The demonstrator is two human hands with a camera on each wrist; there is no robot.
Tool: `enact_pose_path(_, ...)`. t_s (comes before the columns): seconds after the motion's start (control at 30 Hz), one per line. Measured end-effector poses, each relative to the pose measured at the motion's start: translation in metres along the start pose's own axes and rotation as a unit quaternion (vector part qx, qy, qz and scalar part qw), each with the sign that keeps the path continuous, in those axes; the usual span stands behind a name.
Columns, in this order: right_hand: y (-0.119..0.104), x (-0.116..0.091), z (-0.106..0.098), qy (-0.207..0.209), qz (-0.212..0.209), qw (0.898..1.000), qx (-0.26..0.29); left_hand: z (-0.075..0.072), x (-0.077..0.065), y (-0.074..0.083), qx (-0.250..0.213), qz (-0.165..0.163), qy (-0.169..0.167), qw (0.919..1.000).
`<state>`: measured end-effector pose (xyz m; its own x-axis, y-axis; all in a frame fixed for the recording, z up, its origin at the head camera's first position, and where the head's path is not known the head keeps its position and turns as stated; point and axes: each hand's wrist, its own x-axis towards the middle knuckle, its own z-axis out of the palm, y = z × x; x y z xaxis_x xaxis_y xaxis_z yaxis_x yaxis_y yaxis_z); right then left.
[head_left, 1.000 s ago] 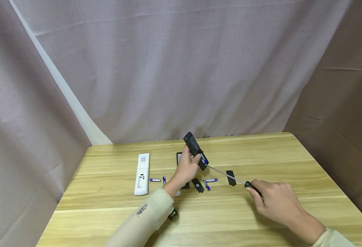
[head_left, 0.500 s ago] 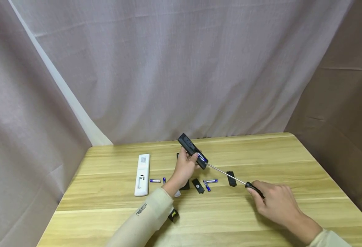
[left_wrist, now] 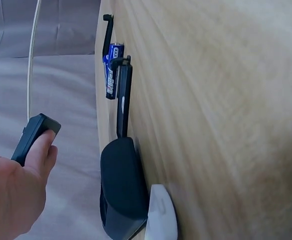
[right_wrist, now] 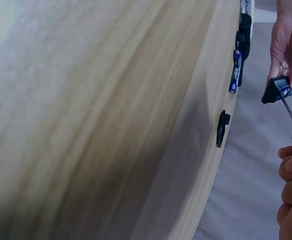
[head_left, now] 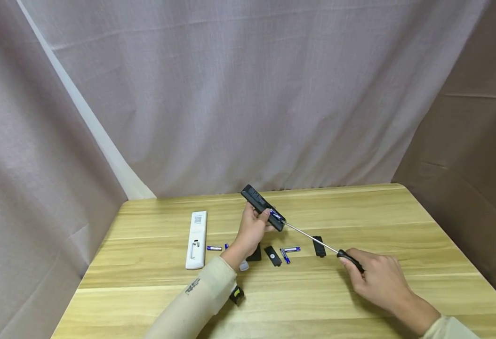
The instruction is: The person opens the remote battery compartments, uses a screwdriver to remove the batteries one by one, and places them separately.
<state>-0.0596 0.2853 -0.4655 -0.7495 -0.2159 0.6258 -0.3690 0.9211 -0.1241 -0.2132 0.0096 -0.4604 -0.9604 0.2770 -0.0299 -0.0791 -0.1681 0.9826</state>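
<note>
My left hand grips a black remote control above the table, its back turned up and its battery bay open. Blue-and-white batteries lie in that bay, and my left thumb rests beside them. My right hand holds a screwdriver by its black handle. The long metal shaft reaches left, and its tip meets the bay's lower end. In the right wrist view, the tip touches the remote control near a battery. From the left wrist, the remote control shows edge-on.
Two black battery covers and several loose batteries lie on the wooden table. A white remote control lies left. Another black remote and a white object are partly hidden behind my left wrist. A black-and-yellow item sits beside my left sleeve.
The remote control has tilted flatter, its far end swinging left and slightly down. The screwdriver tip stays at the battery bay's end, and my right hand has barely moved.
</note>
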Motion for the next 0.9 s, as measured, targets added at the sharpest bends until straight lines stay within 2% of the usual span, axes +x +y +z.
enact_pose_path(0.27,0.0048,-0.0035,0.0001,-0.005,0.006,1.0,0.004,-0.0027,0.0024,0.0032,0.085,0.004,-0.032,0.9959)
enact_pose_path(0.47,0.0082,-0.0064,-0.0033,-0.016,0.016,1.0,0.009,0.0003,0.003,0.0035,0.2,0.017,-0.039,0.9789)
enact_pose_path(0.53,0.0089,-0.0069,-0.0045,-0.024,0.022,0.999,0.009,0.0016,0.0028,0.0035,0.213,0.017,-0.042,0.976)
enact_pose_path(0.9,0.0081,-0.0101,-0.0063,-0.059,0.03,0.998,-0.011,0.0046,0.0025,0.0038,0.23,0.029,-0.045,0.9717)
